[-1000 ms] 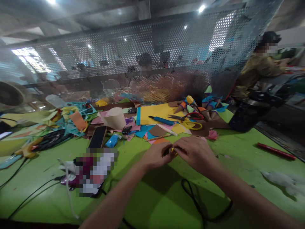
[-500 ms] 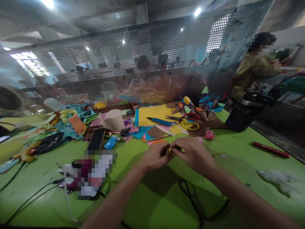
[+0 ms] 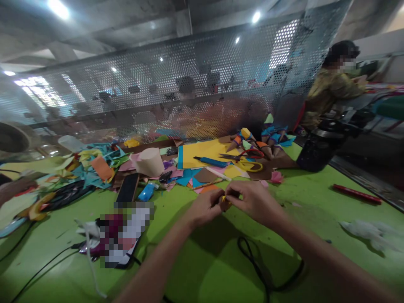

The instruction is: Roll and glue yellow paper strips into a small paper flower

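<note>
My left hand (image 3: 206,206) and my right hand (image 3: 252,198) meet over the green table (image 3: 202,261), fingertips pinched together. Between them is a small yellow piece (image 3: 224,199), perhaps folded paper; the fingers cover most of it. Just beyond my hands are an orange paper scrap (image 3: 211,187) and a thin brown rolled stick (image 3: 206,184). A blue utility knife (image 3: 213,161), scissors with red handles (image 3: 254,153) and scissors with yellow handles (image 3: 252,166) lie on the paper behind. A black cord (image 3: 252,261) loops below my wrists.
To the left are a phone (image 3: 128,187), a toilet roll (image 3: 150,162) and heaped paper scraps (image 3: 102,167). A dark bottle (image 3: 318,147), red pen (image 3: 357,194) and white fluff (image 3: 366,235) are at right. Another person's hand (image 3: 14,188) reaches in at the left edge.
Another person's hand has come in at the left edge, over the paper and yellow-handled tool there. My hands keep their pinch on the yellow piece, with only slight finger movement.
</note>
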A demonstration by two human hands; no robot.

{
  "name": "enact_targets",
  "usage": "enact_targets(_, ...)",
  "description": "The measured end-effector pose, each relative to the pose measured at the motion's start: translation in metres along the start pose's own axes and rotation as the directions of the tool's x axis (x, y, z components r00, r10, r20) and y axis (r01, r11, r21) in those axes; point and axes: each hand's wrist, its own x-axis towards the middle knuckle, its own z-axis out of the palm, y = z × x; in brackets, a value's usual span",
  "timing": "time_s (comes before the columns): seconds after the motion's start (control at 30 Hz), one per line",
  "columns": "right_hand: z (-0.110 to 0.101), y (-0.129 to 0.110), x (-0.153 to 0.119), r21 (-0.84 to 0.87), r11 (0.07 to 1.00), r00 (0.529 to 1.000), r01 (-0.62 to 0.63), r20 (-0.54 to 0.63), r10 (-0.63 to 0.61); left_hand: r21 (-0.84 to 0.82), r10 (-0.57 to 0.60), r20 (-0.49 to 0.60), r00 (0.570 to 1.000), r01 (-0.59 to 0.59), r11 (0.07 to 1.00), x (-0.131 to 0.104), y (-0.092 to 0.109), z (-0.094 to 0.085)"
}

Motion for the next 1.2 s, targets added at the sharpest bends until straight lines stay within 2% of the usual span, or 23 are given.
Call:
enact_targets(0.23,0.000,-0.004,0.001,0.042,0.999,1.000,0.025,-0.016,-0.024,-0.057,-0.017,-0.023,1.000,0.015,0.998,0.001,-0.006,0.001)
enact_targets(0.37,-0.002,0.004,0.000,0.244,0.970,0.999,0.016,-0.042,-0.005,-0.114,0.014,-0.058,0.998,-0.020,0.993,0.001,-0.015,-0.001)
enact_targets(0.5,0.000,0.014,-0.001,0.448,0.893,0.996,-0.038,-0.058,0.072,-0.165,0.000,-0.076,0.997,-0.012,0.986,0.000,-0.022,-0.001)
enact_targets(0.7,0.003,0.015,-0.001,0.626,0.770,0.963,-0.127,-0.108,0.246,-0.376,-0.152,-0.161,0.975,0.082,0.923,0.000,-0.028,0.003)
enact_targets(0.8,0.008,0.011,-0.003,0.595,0.796,0.947,-0.112,-0.178,0.266,-0.495,-0.142,-0.182,0.973,0.034,0.868,0.003,-0.031,0.007)
enact_targets(0.93,0.015,0.005,-0.008,0.448,0.894,0.948,0.025,-0.294,0.121,-0.584,-0.131,-0.227,0.965,-0.027,0.811,0.008,-0.035,0.014)
enact_targets(1.07,0.020,0.002,-0.010,0.321,0.939,0.948,0.126,-0.318,-0.018,-0.616,-0.145,-0.239,0.960,-0.034,0.787,0.009,-0.036,0.018)
enact_targets(1.2,0.023,0.004,-0.010,0.244,0.956,0.943,0.162,-0.323,-0.077,-0.633,-0.156,-0.222,0.963,-0.020,0.774,0.008,-0.034,0.019)
